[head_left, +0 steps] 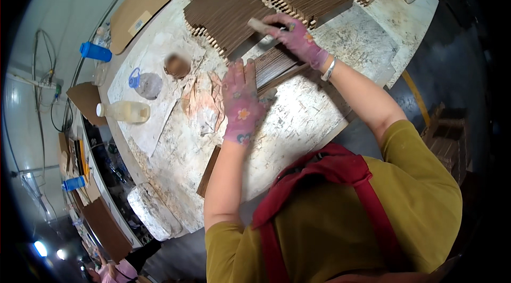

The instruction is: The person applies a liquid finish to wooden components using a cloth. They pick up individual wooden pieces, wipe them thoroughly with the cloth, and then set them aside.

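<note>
Both of my hands wear pink gloves with a flower print. My left hand (242,101) lies palm down with straight fingers, at the left end of a dark brown grooved wooden panel (274,67). Above the panel, my right hand (298,40) pinches a small pale flat block (262,27) between thumb and fingers. The material of the block cannot be made out. Just beyond stand rows of dark brown wooden slats (226,14) with pale notched ends, packed side by side.
To the left are a crumpled stained cloth (205,102), an open brown pot (177,64), a clear jug with a blue handle (148,85) and a bottle of yellowish liquid (125,111). A blue-capped bottle (96,51) stands at the table edge. Someone in pink (120,271) is far off, lower left.
</note>
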`<action>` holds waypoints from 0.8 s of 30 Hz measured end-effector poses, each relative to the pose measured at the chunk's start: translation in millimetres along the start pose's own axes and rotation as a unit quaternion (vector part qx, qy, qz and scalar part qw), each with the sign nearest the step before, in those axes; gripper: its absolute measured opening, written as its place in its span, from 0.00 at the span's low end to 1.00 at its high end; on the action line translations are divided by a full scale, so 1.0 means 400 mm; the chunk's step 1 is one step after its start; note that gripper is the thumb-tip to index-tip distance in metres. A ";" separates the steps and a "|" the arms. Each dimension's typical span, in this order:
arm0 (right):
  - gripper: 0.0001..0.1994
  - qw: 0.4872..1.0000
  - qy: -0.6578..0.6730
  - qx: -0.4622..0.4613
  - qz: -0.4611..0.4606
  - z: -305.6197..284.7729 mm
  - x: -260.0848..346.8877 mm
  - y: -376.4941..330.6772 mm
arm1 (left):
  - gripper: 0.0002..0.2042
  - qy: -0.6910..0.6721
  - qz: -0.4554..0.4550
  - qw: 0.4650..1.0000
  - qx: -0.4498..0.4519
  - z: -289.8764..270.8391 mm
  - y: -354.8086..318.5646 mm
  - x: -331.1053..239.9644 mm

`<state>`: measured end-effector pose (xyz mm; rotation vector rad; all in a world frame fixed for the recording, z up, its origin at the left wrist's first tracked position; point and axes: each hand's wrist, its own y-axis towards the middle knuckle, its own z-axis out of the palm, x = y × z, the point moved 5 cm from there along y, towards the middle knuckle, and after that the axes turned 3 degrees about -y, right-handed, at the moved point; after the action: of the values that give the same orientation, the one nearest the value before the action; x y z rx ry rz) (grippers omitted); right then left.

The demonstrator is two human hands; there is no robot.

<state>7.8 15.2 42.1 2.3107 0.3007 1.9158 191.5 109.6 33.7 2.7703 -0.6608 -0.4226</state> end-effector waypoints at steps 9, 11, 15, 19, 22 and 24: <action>0.19 0.978 0.122 -0.117 0.126 -0.141 -0.060 -0.083 | 0.38 -0.043 0.043 0.997 0.053 -0.038 0.064 -0.015; 0.20 0.986 0.108 -0.122 0.032 -0.156 -0.006 -0.108 | 0.37 -0.065 0.066 0.996 0.015 -0.028 0.053 0.026; 0.20 0.989 0.027 -0.139 -0.039 -0.229 0.055 -0.163 | 0.33 -0.168 -0.047 0.985 -0.001 -0.242 0.007 0.111; 0.18 0.991 0.039 -0.116 0.045 -0.239 -0.019 -0.207 | 0.37 -0.172 -0.250 0.950 0.078 -0.355 -0.238 0.237; 0.19 0.992 0.043 -0.086 0.084 -0.224 -0.052 -0.247 | 0.37 -0.142 -0.283 0.944 0.094 -0.357 -0.436 0.250; 0.19 0.992 0.069 -0.059 0.086 -0.183 -0.060 -0.252 | 0.36 -0.194 -0.321 0.924 0.073 -0.331 -0.568 0.260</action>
<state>-75.7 105.6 10.8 2.1976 -0.0016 2.1152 414.7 280.7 61.5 3.0158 0.1926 -1.1109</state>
